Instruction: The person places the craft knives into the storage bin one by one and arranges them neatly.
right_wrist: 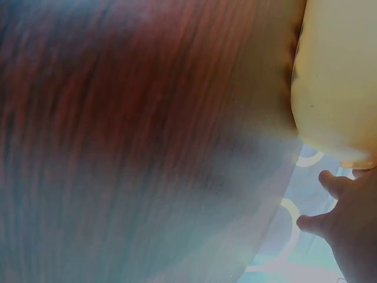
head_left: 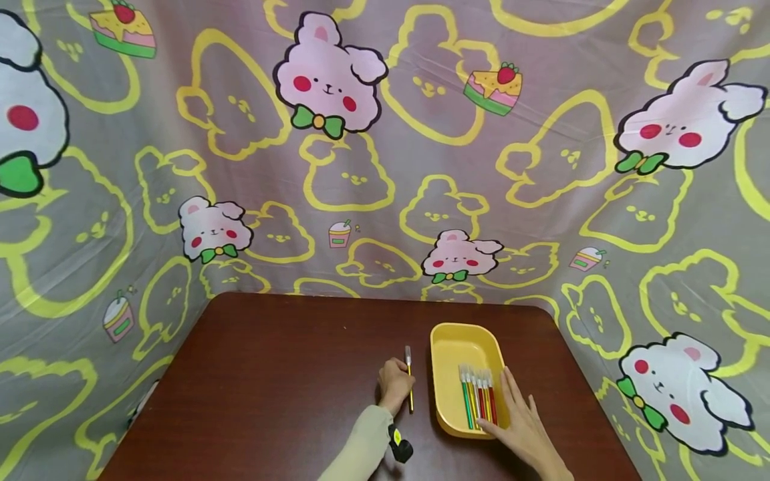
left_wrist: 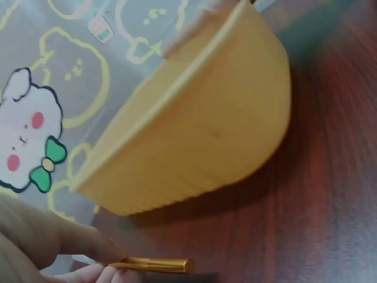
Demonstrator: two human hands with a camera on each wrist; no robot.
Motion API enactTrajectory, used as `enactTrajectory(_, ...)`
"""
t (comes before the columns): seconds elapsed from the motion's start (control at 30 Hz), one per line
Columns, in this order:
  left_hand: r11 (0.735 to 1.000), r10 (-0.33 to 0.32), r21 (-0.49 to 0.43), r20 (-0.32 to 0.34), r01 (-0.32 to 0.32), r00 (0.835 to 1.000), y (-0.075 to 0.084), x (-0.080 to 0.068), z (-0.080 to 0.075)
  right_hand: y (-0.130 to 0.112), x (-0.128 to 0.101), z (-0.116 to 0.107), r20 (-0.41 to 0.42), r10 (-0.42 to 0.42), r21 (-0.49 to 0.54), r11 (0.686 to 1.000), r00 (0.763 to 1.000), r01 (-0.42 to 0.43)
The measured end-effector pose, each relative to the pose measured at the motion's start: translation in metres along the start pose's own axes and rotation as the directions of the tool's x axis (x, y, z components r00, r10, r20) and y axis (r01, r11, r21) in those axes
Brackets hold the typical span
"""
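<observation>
Pinching a yellow brush (head_left: 410, 381) low over the surface (head_left: 271, 374) just left of the tray (head_left: 448, 347), the left hand (head_left: 394, 385) should keep it level and parallel to the brushes (head_left: 478, 394) inside; the right hand (head_left: 522, 421), fingers straight, steadies the tray's near corner
</observation>
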State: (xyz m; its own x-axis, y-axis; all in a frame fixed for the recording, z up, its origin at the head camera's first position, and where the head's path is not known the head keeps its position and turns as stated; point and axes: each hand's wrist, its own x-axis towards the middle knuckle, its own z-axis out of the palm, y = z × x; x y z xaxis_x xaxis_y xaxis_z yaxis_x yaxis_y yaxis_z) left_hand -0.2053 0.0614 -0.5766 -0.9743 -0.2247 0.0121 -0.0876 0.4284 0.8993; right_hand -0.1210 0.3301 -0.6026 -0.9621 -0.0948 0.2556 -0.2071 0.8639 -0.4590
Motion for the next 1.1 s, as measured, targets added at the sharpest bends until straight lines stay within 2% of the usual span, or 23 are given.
enactTrajectory(0.2,1.0,0.0,-0.014,0.026,0.0,1.0,0.015,0.004,-0.008,-0.001,0.001,-0.001,0.014,0.002,-0.004,1.0,1.0,-0.002)
enactTrajectory(0.43,1.0,-0.008,-0.024,0.054,0.009,0.999,0.028,0.009,-0.008,-0.001,0.001,-0.001,0.011,0.002,-0.009,1.0,1.0,-0.002)
enactTrajectory(0.73,0.998,-0.007,-0.059,0.109,0.013,0.994,0.044,0.005,-0.009,0.0,0.001,0.001,0.018,0.008,0.0,1.0,1.0,-0.008)
enactTrajectory(0.9,0.997,0.041,-0.067,0.124,-0.033,0.991,0.053,0.001,-0.003,0.001,0.001,0.0,0.015,0.011,-0.003,1.0,1.0,-0.011)
enactTrajectory(0.93,0.995,0.081,-0.074,0.108,-0.073,0.991,0.047,0.003,0.005,0.0,0.001,0.0,0.018,0.014,-0.003,1.0,1.0,-0.014)
enactTrajectory(1.0,0.993,0.101,-0.069,0.104,-0.094,0.989,0.049,0.0,0.009,0.0,0.001,0.0,0.023,0.018,-0.009,1.0,1.0,-0.017)
enactTrajectory(1.1,0.993,0.095,-0.075,0.124,-0.086,0.988,0.054,-0.006,0.013,0.0,0.001,-0.001,0.031,0.02,-0.015,1.0,0.999,-0.019)
